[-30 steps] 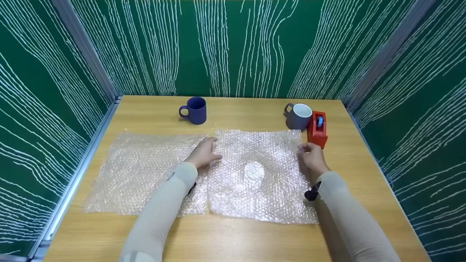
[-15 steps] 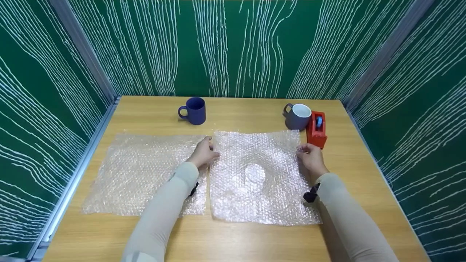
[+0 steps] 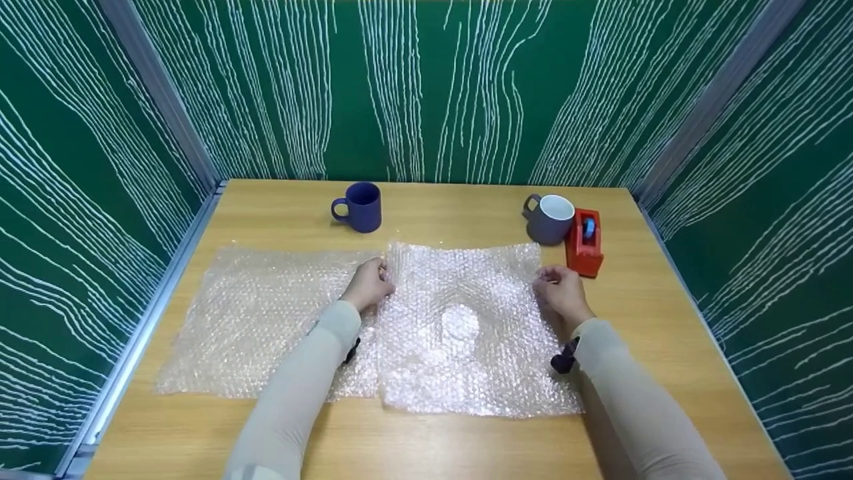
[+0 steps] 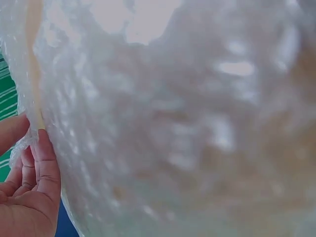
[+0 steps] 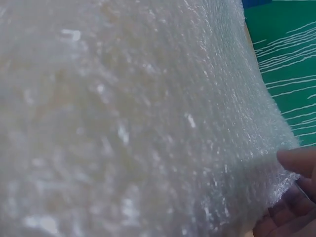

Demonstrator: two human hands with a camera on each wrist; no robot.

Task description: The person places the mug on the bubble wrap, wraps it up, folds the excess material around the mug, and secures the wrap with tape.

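Observation:
Two clear sheets of bubble wrap lie side by side on the wooden table. My left hand (image 3: 367, 287) pinches the left edge of the right bubble wrap sheet (image 3: 460, 373) near its far corner. In the left wrist view, the thumb and fingers of the left hand (image 4: 34, 197) close on that edge. Along the opposite edge, my right hand (image 3: 563, 293) pinches the same sheet. The right wrist view has the right hand (image 5: 291, 212) with its thumb above the wrap and fingers beneath. The left bubble wrap sheet (image 3: 246, 320) lies flat, partly hidden under my left forearm.
A dark blue mug (image 3: 363, 210) stands behind the sheets, left of centre. At the back right, a grey mug (image 3: 550, 223) with a white inside stands close beside a red tape dispenser (image 3: 584, 250). Green walls with white lines border the wooden table (image 3: 453, 447).
My left thumb and fingers, spread apart before, now come together on the sheet's edge. My right hand has shifted slightly left, and the sheet's far right corner has moved left with it.

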